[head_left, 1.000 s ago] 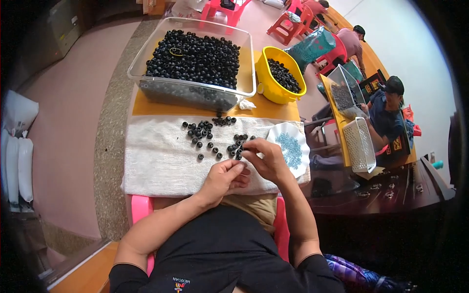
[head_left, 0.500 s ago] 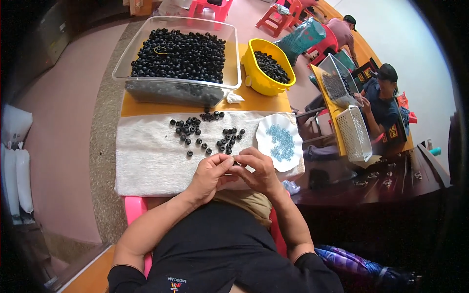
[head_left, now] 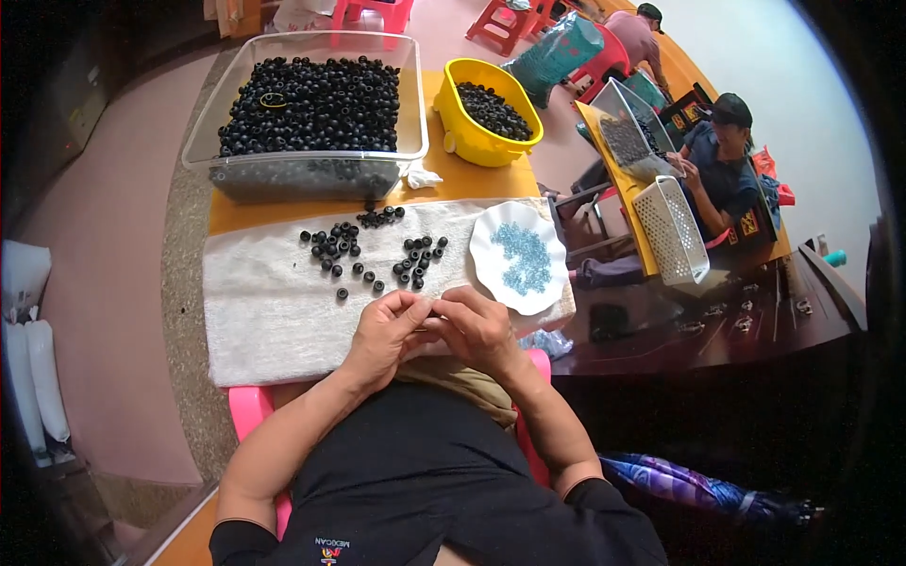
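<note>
My left hand (head_left: 389,330) and my right hand (head_left: 479,325) meet fingertip to fingertip above the near part of a white cloth (head_left: 274,330). Both are closed in a pinch around a small dark piece (head_left: 432,315), mostly hidden by the fingers. Just beyond them lies a loose cluster of round black beads with holes (head_left: 417,262). A second group of black beads (head_left: 332,247) is spread farther left. To the right of my right hand, a white scalloped plate (head_left: 483,247) holds many tiny clear-blue pieces (head_left: 524,259).
Behind the cloth stand a large clear bin (head_left: 302,173) full of black beads and a yellow tub (head_left: 477,149) with more. A crumpled white tissue (head_left: 422,177) lies between them. At right, a co-worker (head_left: 722,170) sits by a white perforated basket (head_left: 672,236).
The view has shifted, so the table sits farther left in it. My hands stay pinched together, and the dark piece between them shows less than before.
</note>
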The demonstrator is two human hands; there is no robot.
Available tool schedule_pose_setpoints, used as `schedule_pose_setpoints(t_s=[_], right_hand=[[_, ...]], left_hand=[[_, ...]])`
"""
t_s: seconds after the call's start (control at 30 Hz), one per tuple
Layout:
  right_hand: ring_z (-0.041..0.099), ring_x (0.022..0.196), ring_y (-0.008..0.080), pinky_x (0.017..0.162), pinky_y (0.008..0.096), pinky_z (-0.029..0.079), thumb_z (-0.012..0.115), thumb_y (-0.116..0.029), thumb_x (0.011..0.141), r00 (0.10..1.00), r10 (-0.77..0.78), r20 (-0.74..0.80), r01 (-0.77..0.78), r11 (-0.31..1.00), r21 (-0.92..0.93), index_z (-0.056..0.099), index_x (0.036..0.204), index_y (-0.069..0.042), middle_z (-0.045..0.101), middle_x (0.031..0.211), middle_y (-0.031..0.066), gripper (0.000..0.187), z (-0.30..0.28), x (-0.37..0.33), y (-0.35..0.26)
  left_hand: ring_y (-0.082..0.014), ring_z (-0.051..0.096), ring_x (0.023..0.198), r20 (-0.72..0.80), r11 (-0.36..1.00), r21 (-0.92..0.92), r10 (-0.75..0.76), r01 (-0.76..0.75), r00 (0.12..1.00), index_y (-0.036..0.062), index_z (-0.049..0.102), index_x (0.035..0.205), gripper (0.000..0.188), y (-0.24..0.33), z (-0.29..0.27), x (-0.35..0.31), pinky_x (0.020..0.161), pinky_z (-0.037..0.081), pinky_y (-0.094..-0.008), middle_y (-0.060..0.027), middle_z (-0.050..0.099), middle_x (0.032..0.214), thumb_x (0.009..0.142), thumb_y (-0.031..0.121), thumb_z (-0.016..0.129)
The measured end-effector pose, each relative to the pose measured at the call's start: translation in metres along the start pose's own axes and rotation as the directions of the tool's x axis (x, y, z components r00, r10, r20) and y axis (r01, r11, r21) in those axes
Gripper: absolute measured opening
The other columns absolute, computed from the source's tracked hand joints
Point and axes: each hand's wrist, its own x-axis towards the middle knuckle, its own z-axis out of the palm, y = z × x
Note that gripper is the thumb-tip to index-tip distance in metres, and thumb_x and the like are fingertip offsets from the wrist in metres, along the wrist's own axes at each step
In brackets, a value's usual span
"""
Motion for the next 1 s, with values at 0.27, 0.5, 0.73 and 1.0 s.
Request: schedule_pose_setpoints(t_s=[0.27, 0.5, 0.73, 1.0], right_hand=[[0.066, 0.065, 0.0225, 0.057, 0.0324, 0.052, 0.077, -0.004, 0.077, 0.977, 0.215, 0.001, -0.215, 0.975, -0.059, 0.067, 0.093, -0.003, 0.066, 0.088, 0.0124, 0.02, -0.032, 0.003, 0.018], [0.063, 0.09, 0.0325, 0.076, 0.0421, 0.052, 0.071, -0.013, 0.079, 0.911, 0.395, 0.118, -0.261, 0.773, -0.578, 0.07, 0.095, -0.007, 0.067, 0.094, 0.0109, 0.018, -0.068, 0.014, 0.066], [0.062, 0.092, 0.0336, 0.082, 0.0435, 0.05, 0.066, -0.015, 0.082, 0.88, 0.452, 0.144, -0.297, 0.761, -0.577, 0.071, 0.096, -0.007, 0.067, 0.093, 0.013, 0.017, -0.061, 0.012, 0.078], [0.062, 0.09, 0.0335, 0.08, 0.0431, 0.049, 0.066, -0.014, 0.08, 0.884, 0.439, 0.158, -0.299, 0.793, -0.531, 0.07, 0.085, -0.005, 0.066, 0.087, 0.0139, 0.011, -0.06, 0.015, 0.073]], left_hand=[[-0.0132, 0.067, 0.082, -0.042, 0.999, 0.04, 0.01, -0.008, 0.999, 0.0044, 0.059, 0.101, 0.015, 0.0, 0.0, -0.001, 0.074, 0.059, -0.0302, -0.0058, 0.066, 0.092, 0.096, 0.019, 0.062], [-0.013, 0.067, 0.081, -0.066, 0.999, 0.05, -0.019, 0.022, 0.998, 0.0031, 0.063, 0.099, 0.014, 0.0, 0.002, -0.001, 0.075, 0.06, -0.0288, -0.0055, 0.067, 0.09, 0.095, 0.017, 0.065], [-0.0135, 0.067, 0.081, -0.069, 0.997, 0.076, -0.025, 0.031, 0.997, 0.0013, 0.063, 0.098, 0.014, 0.002, 0.004, -0.002, 0.076, 0.06, -0.0297, -0.0067, 0.067, 0.09, 0.095, 0.015, 0.064], [-0.0139, 0.067, 0.08, -0.07, 0.995, 0.091, -0.027, 0.033, 0.997, 0.0006, 0.064, 0.097, 0.015, 0.002, 0.003, -0.002, 0.076, 0.06, -0.0298, -0.0071, 0.067, 0.089, 0.094, 0.015, 0.065]])
